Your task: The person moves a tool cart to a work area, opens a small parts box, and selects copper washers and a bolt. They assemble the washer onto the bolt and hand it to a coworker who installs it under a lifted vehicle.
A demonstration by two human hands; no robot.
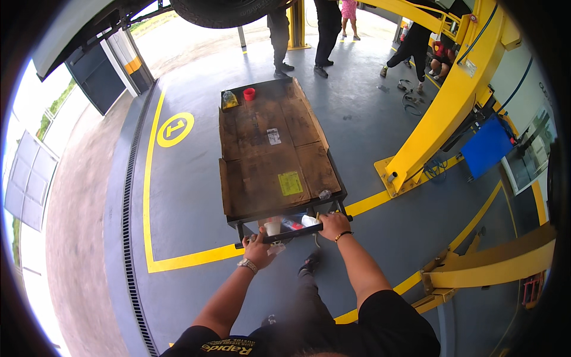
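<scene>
A dark metal cart [343,194] stands in front of me, its top lined with worn brown cardboard [256,134]. My left hand [257,251], a watch at its wrist, is closed round the left end of the cart's push handle [292,233]. Nearer the handle's right end, my right hand [335,226] grips the same bar. Under the top, close behind the bar, sit a white cup [272,228], a red and blue bottle [291,224] and a white item [310,221] I cannot make out. On the cardboard lie a yellow sheet [290,183] and a white label [273,136].
At the cart's far end are a red cup [249,94] and a clear bag with yellow contents [229,100]. A yellow lift post [443,113] rises at right, a lift arm [493,265] nearer me. People stand beyond the cart; a tyre [223,11] hangs overhead. Hoses [410,98] lie on the floor.
</scene>
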